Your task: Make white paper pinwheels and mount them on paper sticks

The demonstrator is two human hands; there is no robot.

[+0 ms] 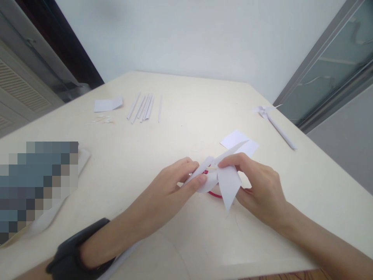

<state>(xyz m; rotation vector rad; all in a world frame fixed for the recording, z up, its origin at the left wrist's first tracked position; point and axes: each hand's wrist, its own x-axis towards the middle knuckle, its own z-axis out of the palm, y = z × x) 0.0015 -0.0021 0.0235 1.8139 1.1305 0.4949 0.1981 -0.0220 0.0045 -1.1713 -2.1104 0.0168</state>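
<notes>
Both hands meet over the middle of the cream table (180,128). My left hand (177,182) pinches one folded wing of a white paper pinwheel (225,179) between thumb and fingers. My right hand (256,186) grips the other side, fingertips at the paper's centre. A red object (215,194) shows under the paper, mostly hidden, so I cannot tell what it is. A black band (77,249) wraps my left wrist.
Several white rolled paper sticks (144,107) lie at the back left, beside a folded paper piece (107,104). A finished pinwheel on a stick (275,124) lies at the right. A flat white sheet (234,139) sits behind my hands. A blurred patch (35,186) covers the left edge.
</notes>
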